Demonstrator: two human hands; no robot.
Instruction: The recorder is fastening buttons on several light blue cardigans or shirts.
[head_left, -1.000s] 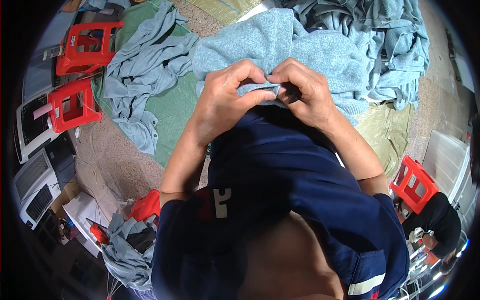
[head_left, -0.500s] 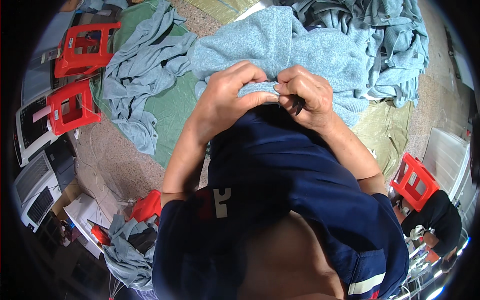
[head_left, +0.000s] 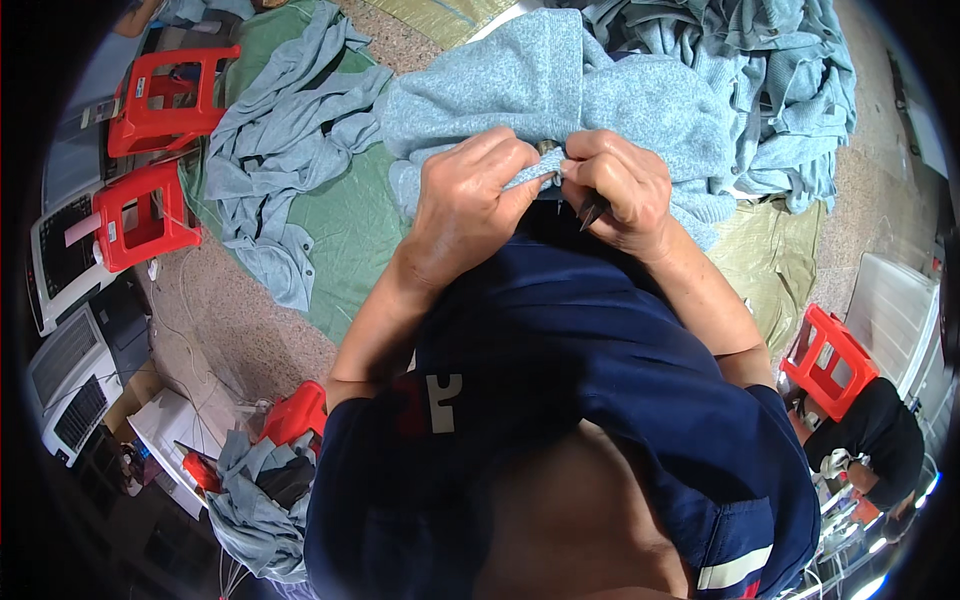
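Observation:
A light blue knitted cardigan [head_left: 480, 85] lies bunched over my lap, a ribbed band running down its middle. My left hand [head_left: 472, 195] is closed, pinching a folded edge of the knit between thumb and fingers. Close beside it, my right hand [head_left: 622, 190] pinches the same edge with thumb and forefinger. A small dark pointed tool [head_left: 593, 210] sticks out from under the right fingers; its exact kind is mostly hidden. Between the two hands a dark round button [head_left: 546, 147] shows on the knit.
More blue knitwear is heaped [head_left: 790, 90] at the far right, and another garment [head_left: 290, 140] lies on a green sheet [head_left: 350, 215]. Red stools [head_left: 145, 215] stand at the left, one more [head_left: 830, 365] at the right near a person in black [head_left: 870, 440].
The knit edge between my fingers has turned and tilted, and the button now shows. My left hand has shifted slightly; the dark tool in my right hand has tilted.

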